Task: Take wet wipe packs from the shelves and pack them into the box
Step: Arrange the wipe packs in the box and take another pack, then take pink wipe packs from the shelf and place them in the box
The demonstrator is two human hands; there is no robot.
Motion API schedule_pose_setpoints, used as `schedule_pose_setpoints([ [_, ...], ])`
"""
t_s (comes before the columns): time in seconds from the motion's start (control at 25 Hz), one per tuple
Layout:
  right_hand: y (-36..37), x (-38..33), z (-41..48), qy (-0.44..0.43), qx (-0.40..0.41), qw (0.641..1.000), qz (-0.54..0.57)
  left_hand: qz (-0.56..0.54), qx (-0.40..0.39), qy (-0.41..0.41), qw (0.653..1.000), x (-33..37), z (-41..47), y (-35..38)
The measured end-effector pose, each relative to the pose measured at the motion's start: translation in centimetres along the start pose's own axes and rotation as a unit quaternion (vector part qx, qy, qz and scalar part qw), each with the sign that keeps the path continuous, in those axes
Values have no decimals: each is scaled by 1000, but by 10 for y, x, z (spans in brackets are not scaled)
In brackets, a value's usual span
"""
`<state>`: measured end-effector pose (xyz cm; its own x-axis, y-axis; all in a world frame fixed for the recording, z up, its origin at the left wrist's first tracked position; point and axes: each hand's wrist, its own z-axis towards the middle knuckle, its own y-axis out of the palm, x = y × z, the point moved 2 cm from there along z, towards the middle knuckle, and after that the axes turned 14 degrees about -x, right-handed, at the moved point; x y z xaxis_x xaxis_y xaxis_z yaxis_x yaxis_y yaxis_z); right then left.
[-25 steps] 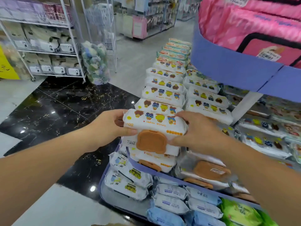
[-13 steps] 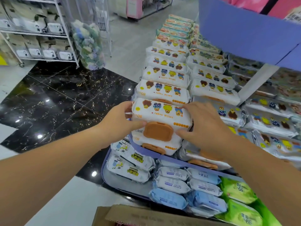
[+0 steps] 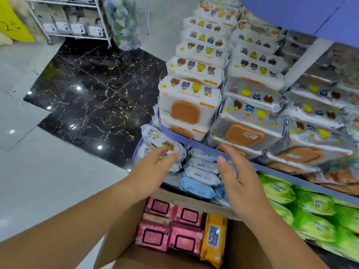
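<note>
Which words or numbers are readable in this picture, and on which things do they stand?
"66", probably: on the green pack.
"UR": on the front white bear pack, near its left edge.
Too blurred to read: print on the blue packs, the pink packs and the yellow sign.

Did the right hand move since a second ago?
Yes: the right hand let go of the bear-print pack and drew back below the purple shelf edge.

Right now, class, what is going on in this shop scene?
A person faces a shelf of wet wipe packs with a cardboard box below. The left hand and right hand hover open and empty between them. The box holds four pink packs and one orange pack; the front bear-print pack sits untouched on the shelf.
</note>
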<state>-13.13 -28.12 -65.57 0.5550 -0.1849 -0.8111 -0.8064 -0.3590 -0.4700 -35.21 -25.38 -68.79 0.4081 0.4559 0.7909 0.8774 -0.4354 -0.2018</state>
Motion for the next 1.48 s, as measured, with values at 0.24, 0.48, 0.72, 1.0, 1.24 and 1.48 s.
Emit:
schedule_pose_setpoints([
  [0.24,35,77,-64,83,-57,992,80,48,-24,-73,996,-67,-50,70],
  [0.48,108,161,-111,175,-95,975,101,91,-94,-193,972,-172,-44,105],
  [0.72,184,259,-77,265,-169,949,20,181,-166,-269,932,-295,31,122],
  [1.0,247,385,-7,260,-248,916,-175,365,-233,-289,854,-417,117,128],
  [1.24,279,448,46,198,-284,890,-296,570,-289,-221,737,-449,160,129],
  [1.48,282,478,88,285,-384,861,-171,530,-358,-279,717,-458,203,121],
])
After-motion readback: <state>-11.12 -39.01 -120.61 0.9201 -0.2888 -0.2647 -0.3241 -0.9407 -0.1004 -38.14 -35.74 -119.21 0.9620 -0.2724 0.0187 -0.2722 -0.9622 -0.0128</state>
